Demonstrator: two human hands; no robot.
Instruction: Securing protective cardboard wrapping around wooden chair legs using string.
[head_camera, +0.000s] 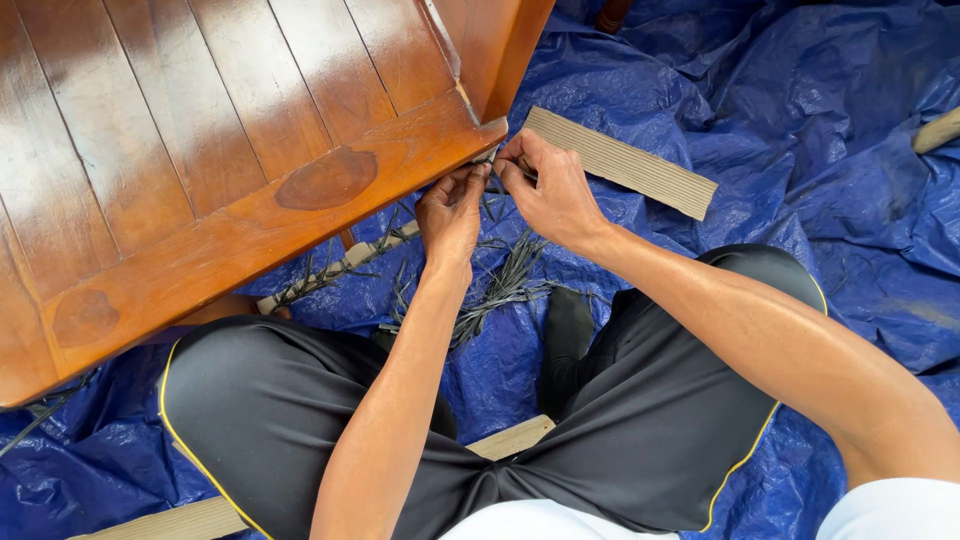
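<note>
Left hand: the left hand (452, 212) is held at the front edge of the wooden furniture piece (200, 190), its grip pinched narrowly on thin dark strands (487, 180) just below the wood
Right hand: the right hand (548, 192) is set just beside the left, fingertips almost meeting it; its grip is closed tightly on the same dark strands near the corner of the frame
Strands: the held strands are found between the two hands, right against the underside of the wooden edge, close to where the upright leg (500, 50) meets it
Loose bundle: a splayed bunch of dark grey strips (500, 285) is seen lying on the tarpaulin beneath the hands, between the knees
Wooden furniture piece: glossy reddish-brown slats and a broad front rail are shown filling the upper left; more dark strips (320, 275) are seen hanging under the rail beside a pale slat
Ribbed strip: a flat tan ribbed strip (625, 162) is laid on the tarpaulin just behind the right hand
Ground cover: a crumpled blue tarpaulin (820, 120) is spread under everything
Person: black shorts with yellow piping (640, 420) are worn, legs folded; a pale wooden batten (510, 438) is partly covered by the legs
</note>
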